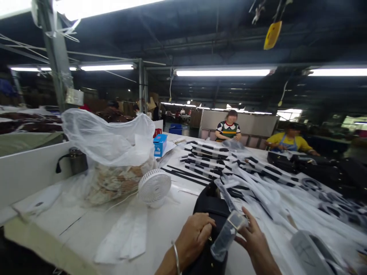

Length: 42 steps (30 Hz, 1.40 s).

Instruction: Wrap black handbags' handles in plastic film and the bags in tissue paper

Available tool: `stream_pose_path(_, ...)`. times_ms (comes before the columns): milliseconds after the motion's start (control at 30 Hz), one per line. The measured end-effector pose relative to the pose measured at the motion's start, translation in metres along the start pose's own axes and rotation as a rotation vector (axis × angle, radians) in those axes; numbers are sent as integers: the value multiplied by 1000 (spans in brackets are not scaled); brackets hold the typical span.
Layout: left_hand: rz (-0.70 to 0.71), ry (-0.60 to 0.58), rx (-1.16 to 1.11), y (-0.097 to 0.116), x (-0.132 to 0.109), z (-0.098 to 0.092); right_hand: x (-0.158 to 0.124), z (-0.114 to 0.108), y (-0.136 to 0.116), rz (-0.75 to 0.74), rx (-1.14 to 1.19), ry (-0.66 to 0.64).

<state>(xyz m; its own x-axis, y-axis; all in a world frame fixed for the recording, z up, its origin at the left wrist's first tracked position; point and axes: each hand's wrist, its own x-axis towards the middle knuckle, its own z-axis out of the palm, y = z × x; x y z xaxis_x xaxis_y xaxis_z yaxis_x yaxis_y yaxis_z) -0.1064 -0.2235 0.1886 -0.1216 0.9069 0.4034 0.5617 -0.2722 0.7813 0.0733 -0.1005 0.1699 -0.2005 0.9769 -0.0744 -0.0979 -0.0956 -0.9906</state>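
My left hand [194, 235], with a bangle at the wrist, is closed on the top edge of a black bag [211, 208] that lies on the white table [160, 229] in front of me. My right hand [254, 238] holds a clear plastic-wrapped strap piece [228, 233] between thumb and fingers, just right of the bag. A long wrapped strap [226, 195] runs up from there over the bag.
A small white fan [154, 188] stands left of the bag, beside a big clear plastic sack [114, 160] of parts. Many wrapped black straps [258, 172] cover the table's right side. A blue box [159, 144] and a metal jug [76, 160] sit further back. Two people [229, 129] work across the table.
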Motion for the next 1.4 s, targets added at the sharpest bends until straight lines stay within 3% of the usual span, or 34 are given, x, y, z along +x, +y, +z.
stream_pose_path(200, 70, 16, -83, -3, -6, -1, 7, -4, -3, -186, -226, 22)
stream_pose_path(300, 110, -7, -173, 2, -11, -2, 7, -3, 6, -208, -315, 75)
stream_pose_path(533, 108, -142, -130, 21, -17, 1, -25, 17, 28, -23, 58, 43)
stream_pose_path(633, 90, -122, -125, 22, -16, 5, -25, 17, 22, -108, -3, 104)
stream_pose_path(767, 73, -49, -190, 18, -18, 11, -22, 6, 1, -545, -345, 277)
stream_pose_path(900, 67, -61, -140, 18, -22, 15, -24, 0, -29, -888, -420, 216)
stream_pose_path(1000, 80, -93, -63, 21, -22, 17, -18, 0, -52, -960, -368, 173)
stream_pose_path(1167, -26, -161, 24, 36, -17, 12, -5, 12, -85, -905, -255, 146)
stream_pose_path(1300, -187, -265, 20, 47, -14, 2, -7, 24, -118, -1074, -402, -5)
stream_pose_path(1400, -220, -249, -53, 45, -13, -1, -4, 27, -141, -1117, -623, -4)
